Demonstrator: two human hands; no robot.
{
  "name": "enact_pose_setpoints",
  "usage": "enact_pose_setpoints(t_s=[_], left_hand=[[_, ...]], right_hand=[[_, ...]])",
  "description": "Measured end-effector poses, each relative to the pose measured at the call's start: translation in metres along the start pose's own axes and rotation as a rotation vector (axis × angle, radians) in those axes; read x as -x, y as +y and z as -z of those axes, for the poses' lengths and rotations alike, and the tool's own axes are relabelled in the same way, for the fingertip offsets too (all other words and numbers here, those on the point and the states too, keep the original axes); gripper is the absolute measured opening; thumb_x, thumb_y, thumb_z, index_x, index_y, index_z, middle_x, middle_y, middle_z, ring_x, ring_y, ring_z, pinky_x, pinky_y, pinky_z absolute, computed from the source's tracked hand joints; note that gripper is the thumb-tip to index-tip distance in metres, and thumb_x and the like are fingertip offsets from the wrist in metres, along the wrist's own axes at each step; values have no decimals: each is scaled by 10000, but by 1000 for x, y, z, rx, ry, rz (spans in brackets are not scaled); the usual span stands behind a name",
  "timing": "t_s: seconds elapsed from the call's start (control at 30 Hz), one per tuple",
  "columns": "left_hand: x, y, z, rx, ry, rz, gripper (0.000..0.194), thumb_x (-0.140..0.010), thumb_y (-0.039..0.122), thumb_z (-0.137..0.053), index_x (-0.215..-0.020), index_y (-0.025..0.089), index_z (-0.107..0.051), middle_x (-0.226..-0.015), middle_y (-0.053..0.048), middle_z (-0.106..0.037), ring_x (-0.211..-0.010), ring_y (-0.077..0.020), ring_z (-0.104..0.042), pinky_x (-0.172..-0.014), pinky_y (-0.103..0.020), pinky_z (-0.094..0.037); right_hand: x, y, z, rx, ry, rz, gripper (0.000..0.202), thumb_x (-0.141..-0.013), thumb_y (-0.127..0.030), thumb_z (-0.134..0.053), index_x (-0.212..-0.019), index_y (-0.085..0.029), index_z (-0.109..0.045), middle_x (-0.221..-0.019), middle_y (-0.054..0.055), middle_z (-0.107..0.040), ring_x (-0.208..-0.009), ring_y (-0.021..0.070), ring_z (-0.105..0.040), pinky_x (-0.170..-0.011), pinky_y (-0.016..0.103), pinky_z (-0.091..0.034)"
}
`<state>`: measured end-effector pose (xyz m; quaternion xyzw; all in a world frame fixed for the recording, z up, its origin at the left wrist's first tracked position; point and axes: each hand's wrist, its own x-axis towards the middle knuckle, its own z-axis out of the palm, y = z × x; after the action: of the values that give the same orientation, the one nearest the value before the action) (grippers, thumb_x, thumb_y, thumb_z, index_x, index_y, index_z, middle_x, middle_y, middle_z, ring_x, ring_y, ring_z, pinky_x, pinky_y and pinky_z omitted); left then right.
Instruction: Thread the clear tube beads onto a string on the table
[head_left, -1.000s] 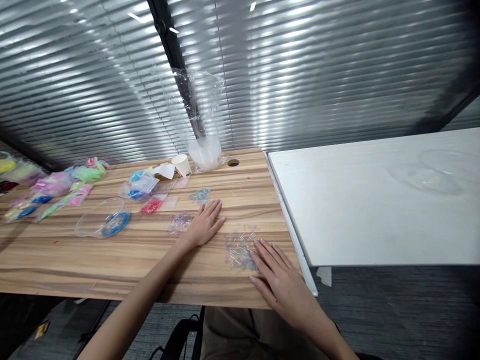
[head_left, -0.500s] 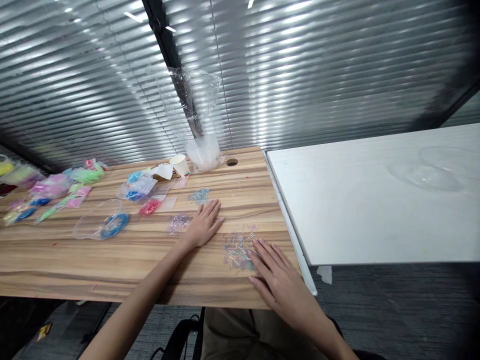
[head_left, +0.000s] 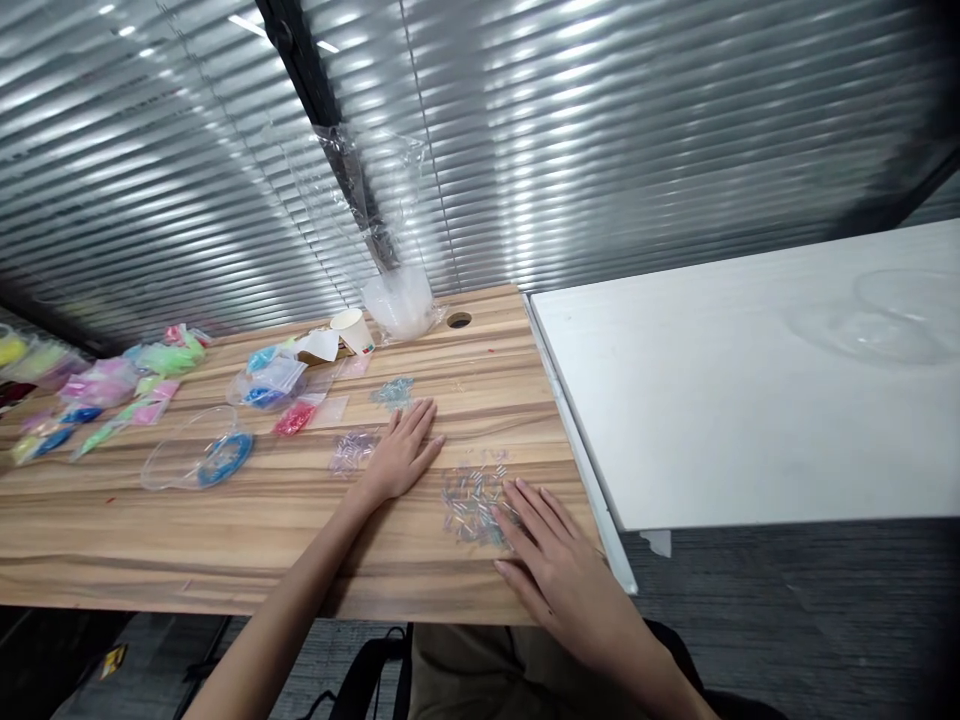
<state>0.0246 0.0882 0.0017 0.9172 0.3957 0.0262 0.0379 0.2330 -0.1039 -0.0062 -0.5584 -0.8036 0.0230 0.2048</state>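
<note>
My left hand (head_left: 401,455) lies flat on the wooden table, fingers stretched out, holding nothing. Just left of it is a small pile of purplish bits (head_left: 352,452), and beyond its fingertips a pile of pale blue-green bits (head_left: 394,392). My right hand (head_left: 551,560) rests palm down near the table's right end, fingers extended. Its fingertips touch or overlap the right edge of a mixed pile of short, clear and tinted tube-like pieces (head_left: 472,505). Whether anything lies beneath either palm is hidden.
A clear dish (head_left: 176,465) with a blue ring (head_left: 226,460), a red-filled bag (head_left: 295,417), a paper cup (head_left: 352,330) and a white bowl in plastic (head_left: 401,303) stand leftward and behind. Colourful bags (head_left: 105,382) lie far left. A white table (head_left: 712,430) adjoins on the right.
The camera view has shifted slightly. Both hands stay almost where they were on the table, and the piles look the same.
</note>
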Motion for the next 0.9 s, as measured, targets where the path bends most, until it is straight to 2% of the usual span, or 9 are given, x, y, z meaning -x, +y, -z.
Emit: enact_pose_setpoints(t_s=[0.5,0.73,0.9], left_hand=[[0,0,-2,-35,37,19,645,-975,513,-160,-1478,119,-71,-1525,-138,-135,-1412,-222,-72,-1133,-489,-95],[0,-5,-2,-90,-12,-89,653,-967,544,-146,-1485,157,-50,-1526,-103,-145,-1413,-217,-62,-1134,-490,-45],[-16,-15,-5,-102,14,-110,640,-971,532,-168,-1485,163,-67,-1517,-113,-184,-1408,-222,-116,-1131,-501,-10]], right_hand=[[-1,1,1,30,1,10,495,-923,-377,-444,-1359,-143,-428,-1425,119,-399,-1328,276,-336,-1063,457,-364],[-1,0,-2,-8,18,-26,487,-937,-379,-413,-1370,-157,-409,-1449,89,-367,-1349,246,-301,-1088,439,-335],[-2,-1,-1,-25,16,-39,492,-935,-366,-423,-1383,-164,-391,-1449,84,-368,-1346,239,-307,-1090,439,-335]])
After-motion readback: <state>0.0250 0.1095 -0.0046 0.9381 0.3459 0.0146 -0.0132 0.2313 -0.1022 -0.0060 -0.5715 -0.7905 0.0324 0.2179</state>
